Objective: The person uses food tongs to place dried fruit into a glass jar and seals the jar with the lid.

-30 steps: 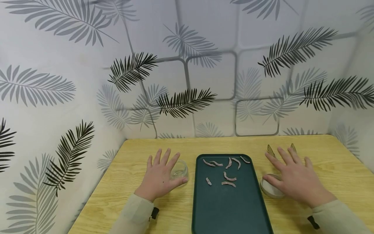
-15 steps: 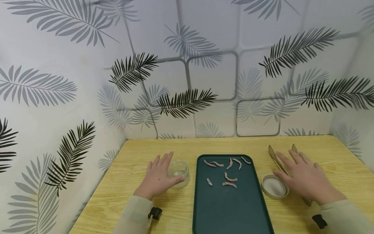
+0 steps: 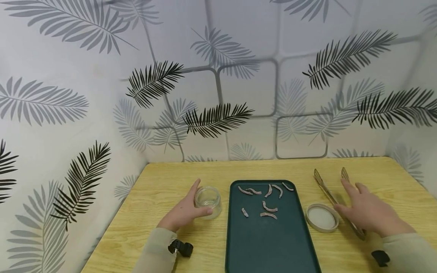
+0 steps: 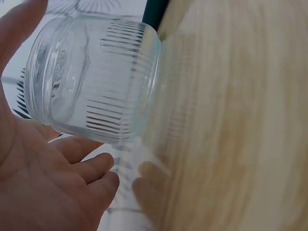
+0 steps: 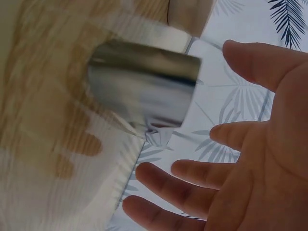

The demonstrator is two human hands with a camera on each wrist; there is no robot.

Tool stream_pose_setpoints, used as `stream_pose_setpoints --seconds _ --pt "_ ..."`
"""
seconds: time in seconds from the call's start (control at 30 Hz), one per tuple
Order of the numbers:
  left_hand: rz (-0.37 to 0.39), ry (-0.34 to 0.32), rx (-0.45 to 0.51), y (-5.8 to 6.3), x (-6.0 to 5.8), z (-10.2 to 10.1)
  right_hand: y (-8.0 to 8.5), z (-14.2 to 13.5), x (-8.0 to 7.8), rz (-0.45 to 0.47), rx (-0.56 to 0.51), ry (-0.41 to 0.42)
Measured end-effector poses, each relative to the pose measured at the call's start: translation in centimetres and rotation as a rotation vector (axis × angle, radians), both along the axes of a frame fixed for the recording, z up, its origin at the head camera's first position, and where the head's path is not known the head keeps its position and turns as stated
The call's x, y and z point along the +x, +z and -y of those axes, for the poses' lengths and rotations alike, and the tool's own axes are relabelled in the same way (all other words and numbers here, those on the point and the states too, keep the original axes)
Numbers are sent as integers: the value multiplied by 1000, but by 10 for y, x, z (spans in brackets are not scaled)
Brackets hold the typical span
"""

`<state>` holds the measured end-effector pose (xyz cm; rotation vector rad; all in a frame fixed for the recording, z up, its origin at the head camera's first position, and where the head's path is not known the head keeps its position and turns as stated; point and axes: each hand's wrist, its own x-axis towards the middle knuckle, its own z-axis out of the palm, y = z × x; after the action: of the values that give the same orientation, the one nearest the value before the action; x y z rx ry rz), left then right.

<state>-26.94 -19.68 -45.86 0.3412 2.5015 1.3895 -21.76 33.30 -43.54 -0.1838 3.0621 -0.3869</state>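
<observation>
A clear glass jar (image 3: pixel 208 199) stands upright on the table left of the tray. My left hand (image 3: pixel 181 213) is beside it, thumb in front and fingers at its far side; in the left wrist view the fingers are relaxed around the jar (image 4: pixel 96 79) without a visible grip. Metal tongs (image 3: pixel 328 194) lie with spread arms at the right. Just over them hovers my right hand (image 3: pixel 372 212), which covers part of their length. In the right wrist view its fingers are apart from the shiny end of the tongs (image 5: pixel 144 84), and nothing is between them.
A dark green tray (image 3: pixel 266 246) lies in the middle, with several short pinkish-brown strips (image 3: pixel 269 207) at its far half. Between tray and tongs lies a round lid (image 3: pixel 321 218), pale inside. A patterned wall (image 3: pixel 246 132) closes off the table's far edge.
Both hands were spread and raised at first. My left hand has lowered and turned its thumb side up beside the jar. My right hand has moved right over the tongs, uncovering the lid.
</observation>
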Motion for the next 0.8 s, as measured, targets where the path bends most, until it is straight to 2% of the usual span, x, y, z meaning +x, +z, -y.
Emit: stream_pose_setpoints --seconds 0.27,0.37,0.6,0.8 --pt "-40 -62 118 -11 -2 7 1 -4 -4 117 -6 -34" --pt "-52 -66 155 -15 -3 6 0 -5 -5 158 -5 -44" --pt "-44 -68 259 -20 -4 2 -3 -8 -9 195 -25 -43" --pt "-42 -76 275 -21 -3 2 -5 -9 -12 225 -46 -73"
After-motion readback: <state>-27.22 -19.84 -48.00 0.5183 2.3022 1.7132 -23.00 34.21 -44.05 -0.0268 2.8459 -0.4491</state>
